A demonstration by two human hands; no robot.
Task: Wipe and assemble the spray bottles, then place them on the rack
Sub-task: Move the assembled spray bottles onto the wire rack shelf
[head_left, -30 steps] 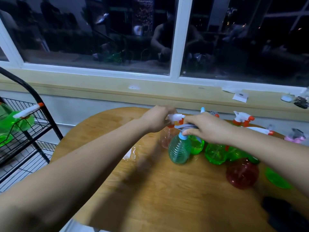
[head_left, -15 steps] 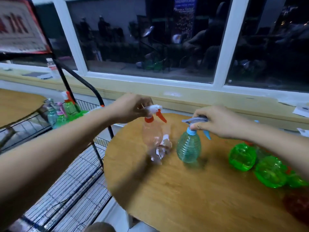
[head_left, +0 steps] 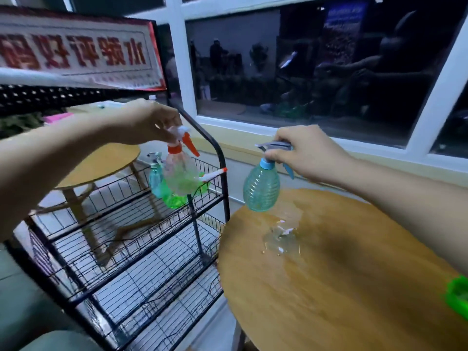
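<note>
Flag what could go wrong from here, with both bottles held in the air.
The left hand and right hand each hold a bottle only by its spray head: the pink bottle or teal bottle could slip or unscrew. The green bottle already on the rack could be knocked over.

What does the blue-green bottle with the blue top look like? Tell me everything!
The bottle is see-through blue-green plastic with a round, ribbed belly. It has a light blue collar, a grey-blue spray head and a blue trigger, so its top is on. It hangs upright in the air over the edge of the wooden table. Only the right hand touches it, gripping the spray head.
</note>
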